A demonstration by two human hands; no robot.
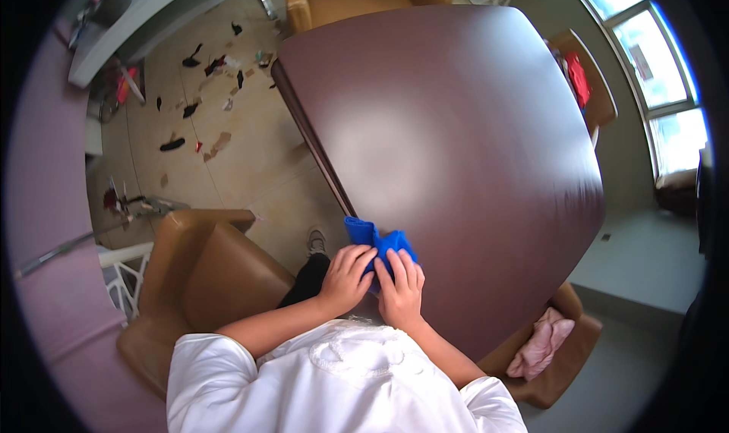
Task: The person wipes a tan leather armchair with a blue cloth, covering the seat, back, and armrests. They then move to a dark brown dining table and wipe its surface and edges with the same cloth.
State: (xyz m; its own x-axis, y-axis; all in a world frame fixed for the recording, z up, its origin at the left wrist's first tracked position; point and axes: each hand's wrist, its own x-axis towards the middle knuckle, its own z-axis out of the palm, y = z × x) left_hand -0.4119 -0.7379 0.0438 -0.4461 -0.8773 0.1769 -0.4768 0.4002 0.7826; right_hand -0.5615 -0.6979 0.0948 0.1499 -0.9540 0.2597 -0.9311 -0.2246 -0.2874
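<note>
A bright blue cloth (pixel 360 231), folded and bunched, lies at the near left edge of a dark reddish-brown table (pixel 455 148). My left hand (pixel 345 276) rests on the cloth's left part with its fingers curled over it. Close beside it, my right hand (pixel 402 288) has its fingers bent over the right part of the same cloth. Part of the cloth is hidden under both hands, and its lower edge near my shirt is hard to see.
A tan leather chair (pixel 228 262) stands at the left. Another chair at the lower right bears a pink cloth (pixel 544 345); a chair at the right holds red fabric (pixel 578 80). Scraps (pixel 216 145) litter the tiled floor. A tan armchair (pixel 364 3) is beyond the table.
</note>
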